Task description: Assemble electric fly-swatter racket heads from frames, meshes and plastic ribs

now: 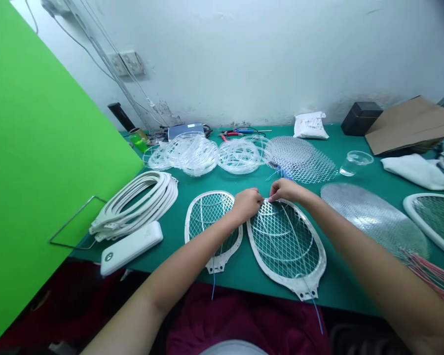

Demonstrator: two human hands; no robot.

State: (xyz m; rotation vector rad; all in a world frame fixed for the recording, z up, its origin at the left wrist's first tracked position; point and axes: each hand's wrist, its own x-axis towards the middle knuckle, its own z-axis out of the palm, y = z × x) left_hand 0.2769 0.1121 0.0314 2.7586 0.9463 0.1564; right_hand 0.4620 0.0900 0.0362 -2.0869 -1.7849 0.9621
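Two white oval racket heads with metal mesh lie on the green table. My left hand (248, 202) and my right hand (283, 189) meet at the top rim of the right racket head (320, 264). Both have fingers closed in a pinch on that rim; anything small between the fingertips is hidden. Under my left forearm lies the other racket head (191, 209), partly covered. A thin blue wire (317, 315) hangs from the lower end of the right head, and a similar blue wire (213, 286) from the left one.
White oval frames (133, 202) are stacked at left, behind a white power bank (131, 248). Clear plastic rings (196, 155), mesh sheets (307, 160) and a plastic cup (355, 162) stand behind. More mesh (377, 217) with red wires (434, 276) lies at right. A green panel (40, 148) borders the left.
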